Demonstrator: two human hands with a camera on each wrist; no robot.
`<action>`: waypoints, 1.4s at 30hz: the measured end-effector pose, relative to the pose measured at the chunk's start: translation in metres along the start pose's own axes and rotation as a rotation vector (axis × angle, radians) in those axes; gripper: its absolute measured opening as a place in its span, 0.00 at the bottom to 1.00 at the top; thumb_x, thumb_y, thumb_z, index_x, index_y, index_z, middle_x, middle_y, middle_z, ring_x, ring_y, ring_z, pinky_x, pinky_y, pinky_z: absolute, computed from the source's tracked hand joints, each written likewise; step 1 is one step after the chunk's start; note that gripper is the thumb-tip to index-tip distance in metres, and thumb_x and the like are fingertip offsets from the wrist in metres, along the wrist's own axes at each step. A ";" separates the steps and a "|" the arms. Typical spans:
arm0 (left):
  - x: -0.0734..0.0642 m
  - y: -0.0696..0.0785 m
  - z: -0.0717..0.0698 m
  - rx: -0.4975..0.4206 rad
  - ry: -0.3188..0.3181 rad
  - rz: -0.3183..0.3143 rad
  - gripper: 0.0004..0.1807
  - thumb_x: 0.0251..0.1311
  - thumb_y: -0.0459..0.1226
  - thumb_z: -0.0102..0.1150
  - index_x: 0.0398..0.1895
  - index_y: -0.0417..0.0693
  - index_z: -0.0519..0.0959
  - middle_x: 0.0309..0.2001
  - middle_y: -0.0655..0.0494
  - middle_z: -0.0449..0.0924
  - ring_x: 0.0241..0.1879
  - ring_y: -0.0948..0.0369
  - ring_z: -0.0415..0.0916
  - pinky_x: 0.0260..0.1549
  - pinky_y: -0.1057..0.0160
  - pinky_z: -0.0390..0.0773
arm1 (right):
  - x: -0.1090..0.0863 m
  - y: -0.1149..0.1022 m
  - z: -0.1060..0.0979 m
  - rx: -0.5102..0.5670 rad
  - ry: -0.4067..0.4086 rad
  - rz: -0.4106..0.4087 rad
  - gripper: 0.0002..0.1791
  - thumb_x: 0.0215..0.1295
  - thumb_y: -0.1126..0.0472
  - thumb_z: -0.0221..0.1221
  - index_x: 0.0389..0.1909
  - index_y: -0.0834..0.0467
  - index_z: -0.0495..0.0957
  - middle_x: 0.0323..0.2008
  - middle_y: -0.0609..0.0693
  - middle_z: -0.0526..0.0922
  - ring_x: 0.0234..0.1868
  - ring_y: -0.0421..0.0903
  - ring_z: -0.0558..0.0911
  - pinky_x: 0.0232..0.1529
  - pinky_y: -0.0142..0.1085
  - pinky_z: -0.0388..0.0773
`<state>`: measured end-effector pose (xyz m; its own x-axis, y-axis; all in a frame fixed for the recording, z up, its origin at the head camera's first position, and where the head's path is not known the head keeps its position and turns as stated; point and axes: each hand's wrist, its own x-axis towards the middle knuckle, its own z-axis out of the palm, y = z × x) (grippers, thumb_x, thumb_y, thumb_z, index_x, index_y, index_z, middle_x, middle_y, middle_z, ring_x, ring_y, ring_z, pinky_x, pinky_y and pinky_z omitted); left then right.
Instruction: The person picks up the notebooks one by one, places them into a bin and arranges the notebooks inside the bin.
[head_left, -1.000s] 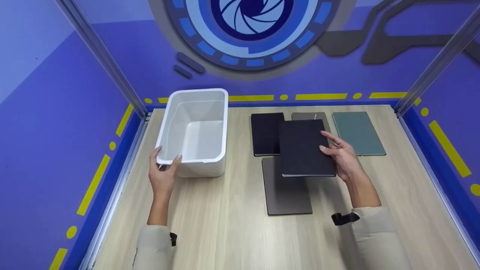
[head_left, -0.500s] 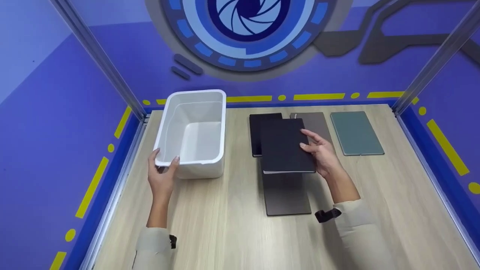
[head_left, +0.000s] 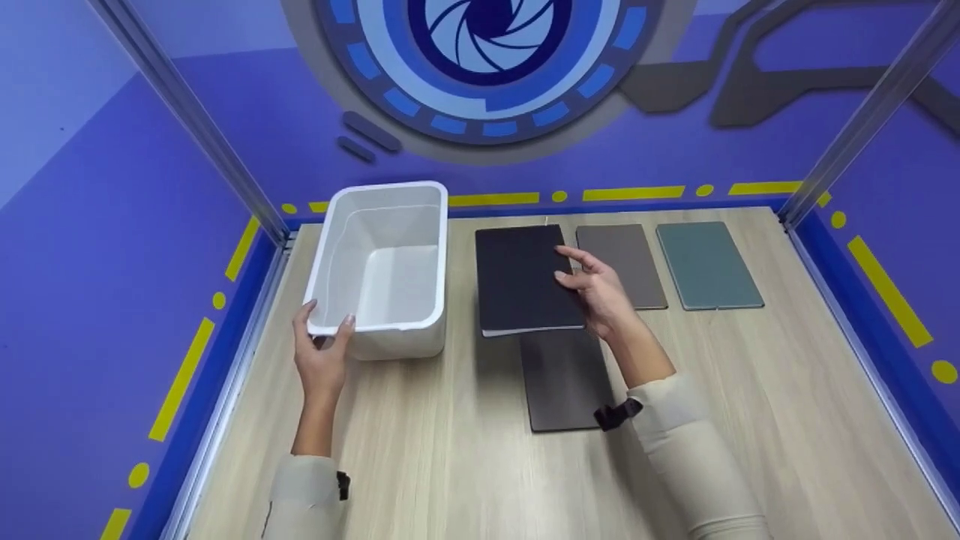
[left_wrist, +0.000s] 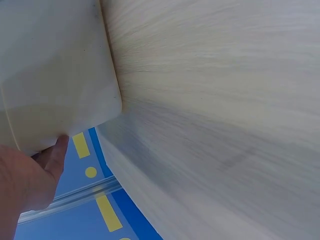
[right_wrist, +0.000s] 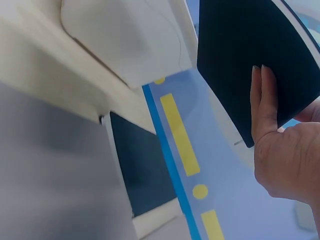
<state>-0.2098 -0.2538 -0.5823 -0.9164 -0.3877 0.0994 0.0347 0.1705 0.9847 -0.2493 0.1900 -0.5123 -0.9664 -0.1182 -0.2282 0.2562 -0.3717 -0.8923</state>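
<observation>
In the head view my left hand (head_left: 321,364) holds the near-left corner of a white plastic bin (head_left: 409,343), thumb at the front rim and fingers at the left side. My right hand (head_left: 606,300) pinches a black notebook (head_left: 525,281) by its right edge, raised above the table with its cover facing up. Seen from the right wrist, two straight fingers (right_wrist: 264,100) press flat under this notebook. A second black notebook (right_wrist: 142,162) lies on the table there; in the head view the held one hides it. Inside the bin only bare white walls and floor show.
A dark grey-brown notebook (head_left: 566,386) lies nearest me on the wooden table (head_left: 480,480). Behind my right hand are a brown-grey notebook (head_left: 630,259) and a green notebook (head_left: 709,266). Blue printed walls (head_left: 247,127) enclose the back and sides.
My right hand has carried the black notebook leftward, toward the bin, uncovering the brown-grey notebook and covering the other black one. My left hand stays at the bin's corner.
</observation>
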 end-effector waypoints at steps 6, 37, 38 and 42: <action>0.000 -0.001 0.001 0.000 -0.005 -0.002 0.42 0.68 0.45 0.71 0.81 0.58 0.61 0.77 0.40 0.64 0.73 0.41 0.69 0.73 0.43 0.71 | 0.009 -0.003 0.021 0.010 -0.012 0.016 0.31 0.75 0.71 0.58 0.77 0.53 0.70 0.58 0.54 0.82 0.41 0.45 0.91 0.40 0.38 0.89; 0.004 0.001 -0.001 0.030 -0.008 -0.025 0.41 0.69 0.42 0.69 0.81 0.58 0.59 0.79 0.43 0.62 0.69 0.47 0.71 0.55 0.71 0.72 | 0.047 0.025 0.118 0.114 -0.037 0.068 0.29 0.74 0.72 0.58 0.73 0.53 0.76 0.56 0.59 0.83 0.42 0.47 0.90 0.41 0.40 0.89; 0.004 0.001 -0.001 0.027 -0.004 -0.021 0.42 0.69 0.42 0.69 0.81 0.57 0.59 0.79 0.43 0.63 0.68 0.47 0.72 0.53 0.73 0.72 | 0.049 0.026 0.121 0.109 -0.033 0.072 0.29 0.74 0.72 0.58 0.73 0.53 0.76 0.57 0.59 0.83 0.42 0.47 0.90 0.41 0.39 0.89; 0.003 -0.001 0.000 0.011 0.017 -0.002 0.42 0.68 0.41 0.70 0.81 0.56 0.60 0.77 0.42 0.65 0.63 0.47 0.73 0.49 0.78 0.73 | 0.057 0.029 0.130 0.110 -0.018 0.086 0.28 0.76 0.70 0.58 0.74 0.52 0.75 0.61 0.61 0.83 0.45 0.46 0.90 0.43 0.37 0.88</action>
<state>-0.2128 -0.2550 -0.5835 -0.9096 -0.4033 0.1001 0.0284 0.1801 0.9832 -0.2942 0.0528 -0.5010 -0.9407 -0.1700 -0.2937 0.3393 -0.4583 -0.8214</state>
